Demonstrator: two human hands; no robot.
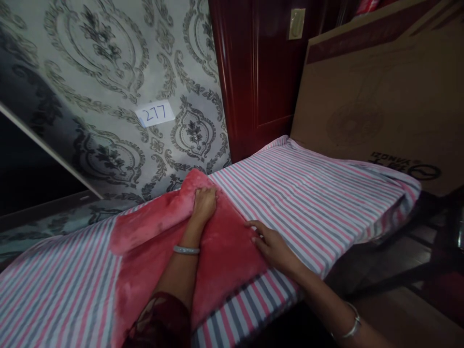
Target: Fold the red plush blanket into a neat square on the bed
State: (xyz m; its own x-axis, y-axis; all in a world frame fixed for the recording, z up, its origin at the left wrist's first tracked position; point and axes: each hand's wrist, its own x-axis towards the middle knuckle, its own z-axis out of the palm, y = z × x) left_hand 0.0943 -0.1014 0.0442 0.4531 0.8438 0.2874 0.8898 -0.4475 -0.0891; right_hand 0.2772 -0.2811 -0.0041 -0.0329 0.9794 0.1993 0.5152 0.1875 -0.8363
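Observation:
A red plush cloth lies across a striped cover, with its far-left part folded over into a thick roll. My left hand is closed on the plush near its far edge, fingers curled into the pile. My right hand rests at the cloth's right edge, with the index finger and thumb apart and the other fingers partly hidden. Pink, grey and white stripes run over the cover beneath, which shows on both sides of the plush and along the near edge.
Behind the cover stand a patterned wallpapered wall with a paper label reading 277, and a dark red wooden panel. A large cardboard box leans at the right. A dark screen-like panel is at the left.

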